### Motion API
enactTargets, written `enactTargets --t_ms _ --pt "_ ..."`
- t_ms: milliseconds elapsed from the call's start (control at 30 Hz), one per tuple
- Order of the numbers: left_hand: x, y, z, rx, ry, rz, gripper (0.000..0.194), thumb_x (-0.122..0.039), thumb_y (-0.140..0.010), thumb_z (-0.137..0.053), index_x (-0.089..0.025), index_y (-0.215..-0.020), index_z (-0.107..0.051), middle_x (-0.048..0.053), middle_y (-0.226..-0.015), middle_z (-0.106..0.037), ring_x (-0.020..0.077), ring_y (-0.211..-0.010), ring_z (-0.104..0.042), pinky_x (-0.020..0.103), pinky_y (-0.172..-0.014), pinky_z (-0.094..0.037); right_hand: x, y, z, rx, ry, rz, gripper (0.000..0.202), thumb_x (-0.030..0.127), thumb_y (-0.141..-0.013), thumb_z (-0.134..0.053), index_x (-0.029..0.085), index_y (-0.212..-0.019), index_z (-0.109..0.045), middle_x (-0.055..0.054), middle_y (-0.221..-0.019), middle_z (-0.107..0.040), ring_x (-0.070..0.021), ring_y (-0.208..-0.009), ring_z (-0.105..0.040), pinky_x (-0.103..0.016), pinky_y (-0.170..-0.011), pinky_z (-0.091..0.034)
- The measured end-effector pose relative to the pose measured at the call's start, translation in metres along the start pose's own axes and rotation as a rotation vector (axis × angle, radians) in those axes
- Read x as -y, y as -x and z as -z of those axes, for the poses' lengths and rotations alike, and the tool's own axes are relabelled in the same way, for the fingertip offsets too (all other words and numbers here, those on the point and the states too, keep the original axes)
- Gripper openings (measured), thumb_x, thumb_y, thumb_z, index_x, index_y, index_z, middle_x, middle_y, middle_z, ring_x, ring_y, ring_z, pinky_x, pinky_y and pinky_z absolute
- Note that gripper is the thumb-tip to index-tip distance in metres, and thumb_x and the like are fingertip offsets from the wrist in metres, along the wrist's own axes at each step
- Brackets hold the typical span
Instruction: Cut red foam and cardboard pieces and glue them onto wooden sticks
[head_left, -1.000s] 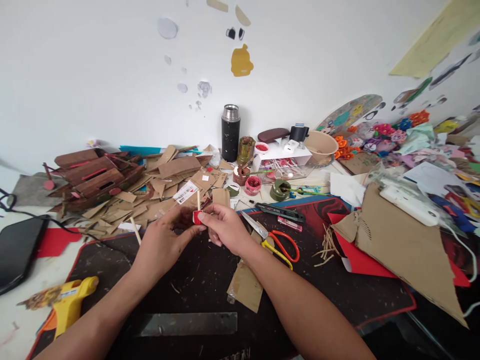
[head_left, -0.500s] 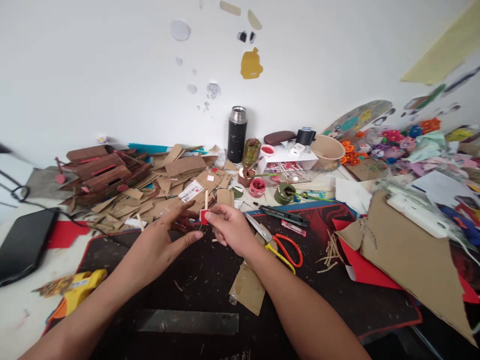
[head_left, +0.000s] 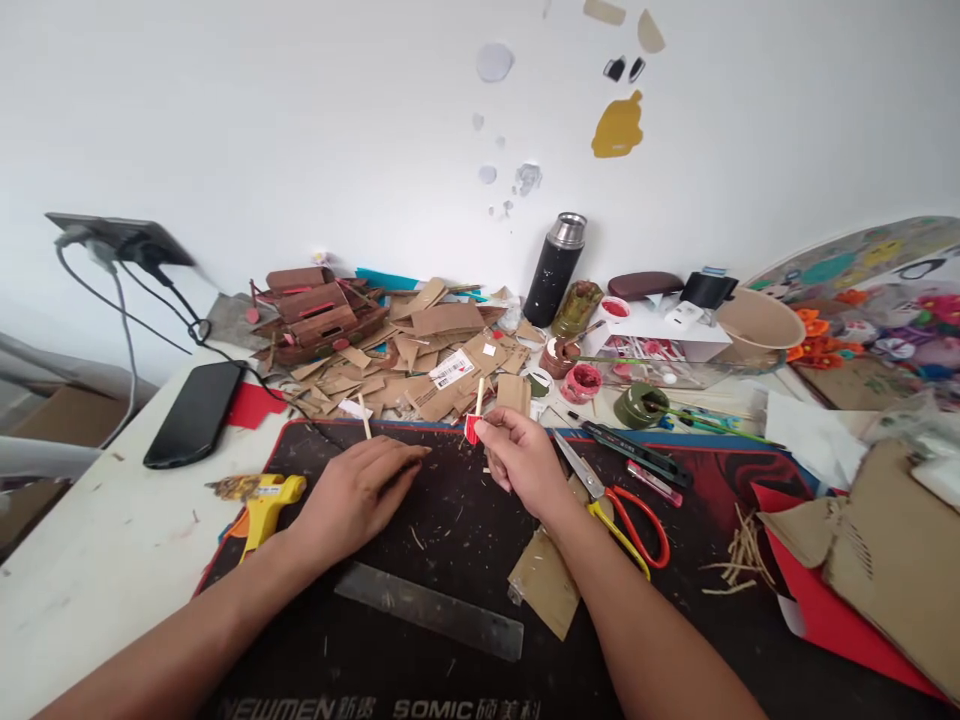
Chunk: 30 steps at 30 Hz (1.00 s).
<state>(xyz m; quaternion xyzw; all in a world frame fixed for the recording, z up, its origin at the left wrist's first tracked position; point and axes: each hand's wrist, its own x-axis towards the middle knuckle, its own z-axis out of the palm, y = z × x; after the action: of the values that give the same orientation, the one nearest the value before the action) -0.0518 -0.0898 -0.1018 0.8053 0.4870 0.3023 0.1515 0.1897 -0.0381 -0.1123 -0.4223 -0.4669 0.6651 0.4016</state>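
My right hand (head_left: 517,455) pinches a small red piece (head_left: 473,428) with a pale wooden stick (head_left: 481,396) standing up out of it. To the left, my left hand (head_left: 364,495) hovers low over or rests on the dark mat (head_left: 442,530), palm down, with its fingers together and bent; whether anything is under them is hidden. A clear ruler (head_left: 431,608) lies on the mat below my hands. Scissors (head_left: 615,500) with red and yellow handles and a brown cardboard piece (head_left: 546,580) lie by my right forearm.
A yellow glue gun (head_left: 266,510) and a black phone (head_left: 193,415) are at the left. Behind are a brown cardboard model (head_left: 315,315), cardboard scraps (head_left: 442,350), a black flask (head_left: 555,270) and paint jars (head_left: 581,382). Cardboard (head_left: 900,550) lies at the right.
The view has turned left. My left hand has moved away from the red piece and down toward the mat, while my right hand still holds the piece.
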Motion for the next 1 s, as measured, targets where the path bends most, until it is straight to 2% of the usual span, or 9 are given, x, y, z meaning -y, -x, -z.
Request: enactTargets --t_ms 167,233,300,367,433,633,700,800,1000 --pt "0.019 -0.008 0.009 -0.061 -0.076 0.035 0.026 -0.035 -0.103 -0.059 -0.025 -0.105 -0.083 0.011 -0.1 -0.086 0.0287 -0.09 -0.08 0.042 -0.09 -0.063 0.001 0.0 -0.003 0.015 0.036 -0.023 0.04 0.059 -0.087 -0.076 0.024 -0.085 -0.056 0.013 -0.049 -0.045 -0.0078 -0.033 -0.038 -0.02 -0.033 -0.028" --pt "0.018 -0.012 0.014 -0.091 -0.048 0.117 0.026 -0.04 -0.101 -0.061 -0.026 -0.104 -0.082 0.01 -0.098 -0.086 0.0301 -0.091 -0.079 0.043 -0.09 -0.062 0.0 -0.001 -0.004 0.025 0.028 -0.027 0.04 0.058 -0.086 -0.077 0.024 -0.085 -0.056 0.012 -0.053 -0.048 -0.0075 -0.033 -0.04 -0.02 -0.033 -0.03" --pt "0.012 -0.021 0.018 -0.098 0.061 0.251 0.028 -0.047 -0.099 -0.063 -0.027 -0.106 -0.082 0.009 -0.105 -0.086 0.0313 -0.098 -0.078 0.043 -0.094 -0.061 -0.002 -0.001 -0.005 0.04 0.02 -0.024 0.039 0.057 -0.087 -0.077 0.023 -0.087 -0.057 0.012 -0.056 -0.05 -0.0068 -0.033 -0.04 -0.02 -0.033 -0.03" --pt "0.004 -0.034 0.022 -0.022 0.235 0.4 0.036 -0.056 -0.097 -0.066 -0.028 -0.111 -0.082 0.008 -0.109 -0.086 0.0309 -0.099 -0.077 0.041 -0.091 -0.06 -0.004 -0.001 -0.005 0.059 0.014 -0.023 0.037 0.055 -0.089 -0.076 0.023 -0.088 -0.058 0.012 -0.056 -0.05 -0.0064 -0.033 -0.039 -0.02 -0.033 -0.03" --pt "-0.005 -0.051 0.023 0.107 0.418 0.454 0.044 -0.064 -0.094 -0.066 -0.027 -0.11 -0.082 0.006 -0.09 -0.082 0.0283 -0.085 -0.074 0.037 -0.079 -0.059 -0.004 0.0 -0.005 0.083 0.012 -0.033 0.036 0.054 -0.09 -0.076 0.023 -0.089 -0.058 0.012 -0.057 -0.051 -0.0063 -0.033 -0.039 -0.02 -0.033 -0.03" --pt "-0.009 -0.091 0.011 0.25 0.573 0.382 0.051 -0.072 -0.091 -0.067 -0.022 -0.079 -0.071 0.0 -0.074 -0.063 0.0194 -0.073 -0.057 0.029 -0.066 -0.046 -0.002 0.003 -0.003 0.166 0.04 -0.056 0.03 0.046 -0.095 -0.075 0.022 -0.088 -0.058 0.011 -0.056 -0.054 -0.0063 -0.034 -0.041 -0.02 -0.033 -0.028" --pt "-0.005 -0.094 0.006 0.289 0.603 0.4 0.053 -0.072 -0.09 -0.069 -0.021 -0.078 -0.07 -0.001 -0.072 -0.06 0.0174 -0.069 -0.052 0.028 -0.063 -0.043 0.0 0.003 -0.003 0.179 0.045 -0.066 0.026 0.042 -0.096 -0.075 0.022 -0.088 -0.059 0.012 -0.053 -0.052 -0.0064 -0.034 -0.04 -0.019 -0.034 -0.028" --pt "0.0 -0.094 0.003 0.365 0.642 0.412 0.048 -0.067 -0.086 -0.077 -0.02 -0.081 -0.073 -0.001 -0.074 -0.063 0.0166 -0.069 -0.053 0.027 -0.063 -0.043 0.002 0.003 -0.003 0.18 0.052 -0.073 0.023 0.037 -0.097 -0.074 0.022 -0.088 -0.06 0.012 -0.051 -0.05 -0.0067 -0.035 -0.039 -0.019 -0.034 -0.028" --pt "0.001 -0.085 0.009 0.509 0.755 0.436 0.04 -0.06 -0.089 -0.078 -0.021 -0.099 -0.075 0.003 -0.085 -0.073 0.0182 -0.073 -0.062 0.03 -0.068 -0.052 0.002 0.003 -0.003 0.162 0.034 -0.082 0.021 0.032 -0.1 -0.072 0.022 -0.087 -0.058 0.012 -0.05 -0.05 -0.0065 -0.034 -0.039 -0.018 -0.035 -0.029"
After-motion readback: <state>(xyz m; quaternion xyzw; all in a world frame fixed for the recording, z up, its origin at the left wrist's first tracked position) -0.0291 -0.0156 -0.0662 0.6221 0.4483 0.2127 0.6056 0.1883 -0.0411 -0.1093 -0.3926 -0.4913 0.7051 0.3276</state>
